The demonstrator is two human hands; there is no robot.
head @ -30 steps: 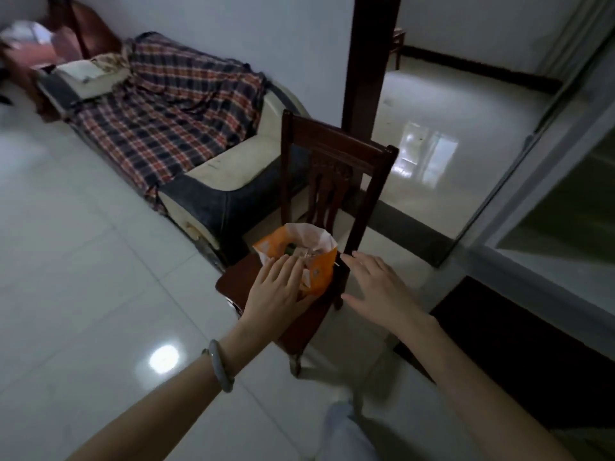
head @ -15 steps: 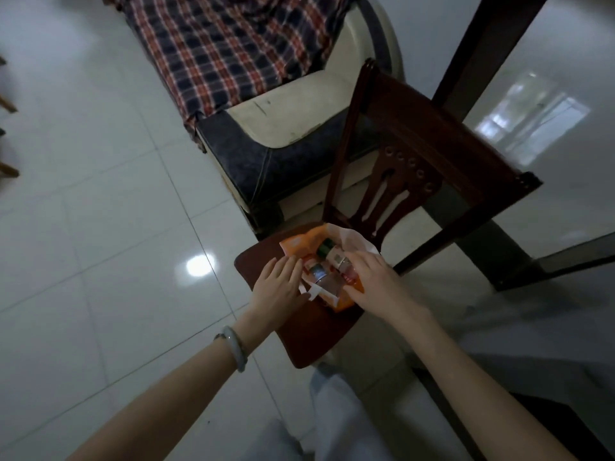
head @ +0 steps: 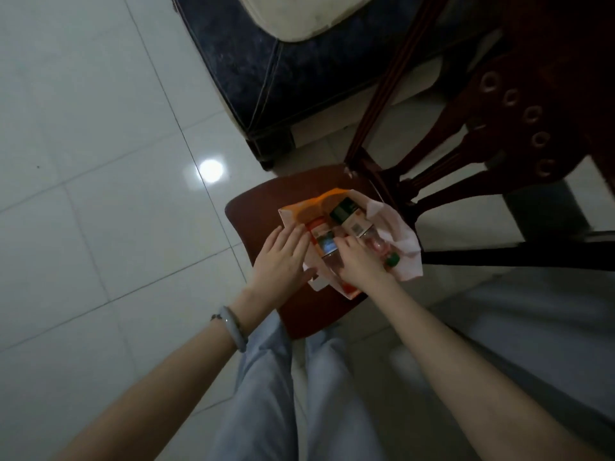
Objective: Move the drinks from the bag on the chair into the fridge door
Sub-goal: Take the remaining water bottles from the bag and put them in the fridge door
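An orange and white plastic bag (head: 401,236) lies open on the dark wooden chair seat (head: 256,211). Inside it lie drink bottles: one with a green label (head: 344,211) and a green cap (head: 392,260), and one with a red label (head: 319,232) to its left. My left hand (head: 283,257) presses flat on the bag's left edge, fingers straight. My right hand (head: 359,262) is inside the bag, its fingers curled over the clear body of the green-capped bottle. The fridge is out of view.
The chair's carved back (head: 499,111) rises at the upper right. A dark blue and cream sofa (head: 266,61) stands just behind the chair. White glossy floor tiles (head: 100,161) spread to the left. My legs in light trousers (head: 283,394) are below the seat.
I have leaned in over the chair, so the bag looks larger. My right hand went from beside the bag into it and curled onto a bottle. My left hand stays on the bag's left edge.
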